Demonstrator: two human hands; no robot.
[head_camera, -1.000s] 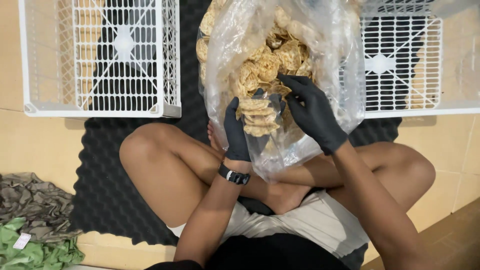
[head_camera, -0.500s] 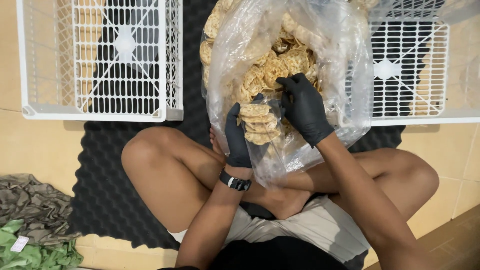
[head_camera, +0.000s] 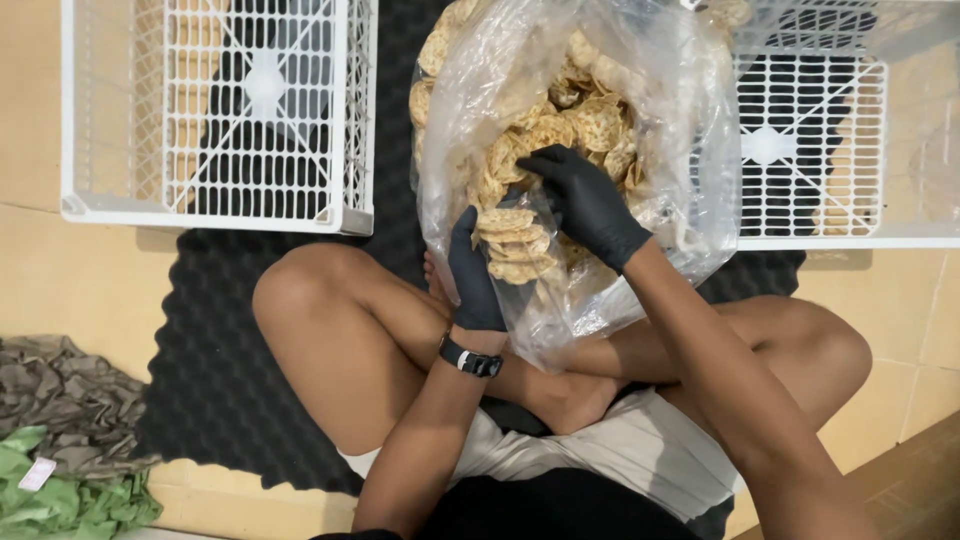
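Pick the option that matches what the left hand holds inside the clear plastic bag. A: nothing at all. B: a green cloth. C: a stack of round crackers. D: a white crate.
C: the black-gloved left hand grips a stack of round crackers inside the clear plastic bag, while the right hand reaches into the loose crackers above it.
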